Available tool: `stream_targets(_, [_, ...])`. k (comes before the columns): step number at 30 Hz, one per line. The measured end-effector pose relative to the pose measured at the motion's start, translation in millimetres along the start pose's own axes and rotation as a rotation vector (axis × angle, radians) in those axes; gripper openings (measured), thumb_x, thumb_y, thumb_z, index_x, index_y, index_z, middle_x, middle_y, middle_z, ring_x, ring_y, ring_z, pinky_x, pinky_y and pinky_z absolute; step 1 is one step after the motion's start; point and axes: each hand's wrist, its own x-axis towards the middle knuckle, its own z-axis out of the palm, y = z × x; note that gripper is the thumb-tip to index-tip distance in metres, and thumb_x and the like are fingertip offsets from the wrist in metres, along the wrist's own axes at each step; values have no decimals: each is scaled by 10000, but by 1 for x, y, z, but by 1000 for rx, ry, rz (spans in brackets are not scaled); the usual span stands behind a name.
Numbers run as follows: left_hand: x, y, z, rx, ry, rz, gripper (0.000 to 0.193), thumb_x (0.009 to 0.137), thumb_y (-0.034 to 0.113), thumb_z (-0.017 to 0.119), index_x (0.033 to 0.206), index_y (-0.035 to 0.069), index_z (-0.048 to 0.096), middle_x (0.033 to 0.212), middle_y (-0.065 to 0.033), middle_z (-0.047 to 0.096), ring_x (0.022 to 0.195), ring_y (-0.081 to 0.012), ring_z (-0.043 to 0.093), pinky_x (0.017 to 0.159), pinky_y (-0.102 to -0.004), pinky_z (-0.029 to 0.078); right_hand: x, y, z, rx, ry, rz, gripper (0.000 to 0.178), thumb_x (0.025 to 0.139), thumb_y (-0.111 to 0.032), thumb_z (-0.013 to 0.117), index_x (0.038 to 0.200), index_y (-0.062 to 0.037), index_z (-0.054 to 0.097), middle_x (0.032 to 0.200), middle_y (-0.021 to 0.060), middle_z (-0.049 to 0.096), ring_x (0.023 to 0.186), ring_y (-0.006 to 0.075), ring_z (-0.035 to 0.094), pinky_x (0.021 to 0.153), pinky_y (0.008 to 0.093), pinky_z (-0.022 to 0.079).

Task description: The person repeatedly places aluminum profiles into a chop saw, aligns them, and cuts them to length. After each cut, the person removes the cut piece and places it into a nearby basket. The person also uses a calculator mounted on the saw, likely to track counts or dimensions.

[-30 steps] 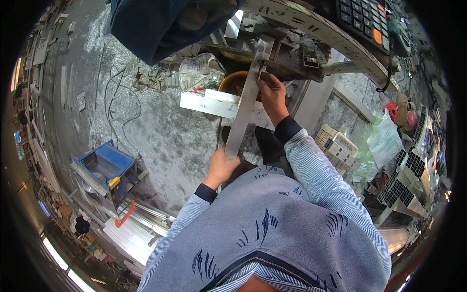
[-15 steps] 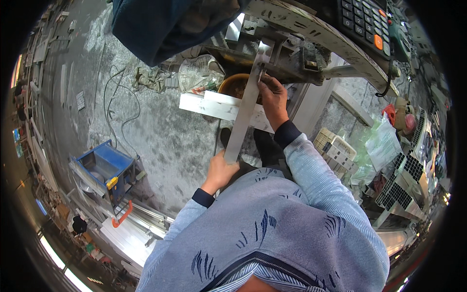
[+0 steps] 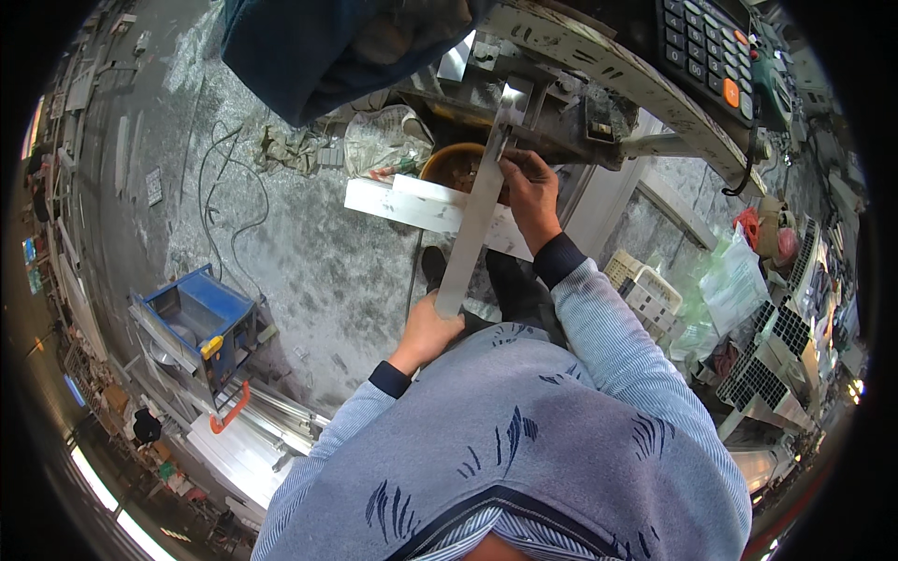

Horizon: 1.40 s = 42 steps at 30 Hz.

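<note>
A long flat silvery metal bar [image 3: 474,220] slants across the middle, its far end lying on the machine [image 3: 547,126] under the bench. Its near end is gripped by my left hand [image 3: 430,333], close to my body. My right hand [image 3: 533,201] is at the bar's right edge near the far end, with thumb and fingers pinched together. Whatever sits between those fingertips is too small to make out. Below the bar, a white metal profile [image 3: 402,203] lies crosswise over an orange-rimmed bucket [image 3: 454,161] with scraps in it.
Overhead, a bench edge [image 3: 608,56] carries a calculator [image 3: 706,47]; dark blue cloth [image 3: 290,56] hangs at the upper left. A blue cart [image 3: 201,313] stands left, near a cable [image 3: 210,187]. A cream plastic basket [image 3: 645,290] and clear plastic sheeting [image 3: 734,280] lie right.
My right hand has shifted slightly back along the bar, toward me. The bar and my left hand stay nearly in place.
</note>
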Motion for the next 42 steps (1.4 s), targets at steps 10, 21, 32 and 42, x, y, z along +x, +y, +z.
stream_targets(10, [5, -8, -7, -14, 7, 12, 445, 770, 228, 737, 1118, -41, 668, 951, -256, 729, 907, -407, 722, 818, -443, 560, 2, 3, 3, 44, -41, -56, 125, 982, -64, 676, 1085, -14, 725, 970, 34, 733, 825, 113, 672, 698, 280, 569])
stream_targets(21, [28, 6, -10, 49, 107, 80, 381, 770, 215, 724, 1047, -40, 668, 872, -233, 710, 822, -363, 715, 755, -431, 556, 1, -5, 7, 240, 50, 22, 224, 974, -56, 677, 1189, -12, 630, 1104, 78, 708, 977, 166, 684, 859, 324, 584])
stream_targets(32, [137, 67, 0, -30, 140, 418, 323, 817, 221, 718, 1010, -36, 684, 786, -155, 719, 710, -250, 710, 680, -383, 548, -17, 1, -106, -146, 213, -83, 338, 950, -82, 693, 1269, -39, 591, 1201, 63, 680, 934, 130, 640, 796, 270, 521])
stream_targets(42, [206, 134, 0, -277, 19, 280, 285, 801, 218, 738, 921, -37, 695, 714, -120, 718, 607, -201, 699, 596, -340, 548, 41, -134, -157, -451, 248, -708, 314, 888, -76, 770, 1161, 23, 649, 1068, 83, 701, 958, 149, 658, 848, 302, 532])
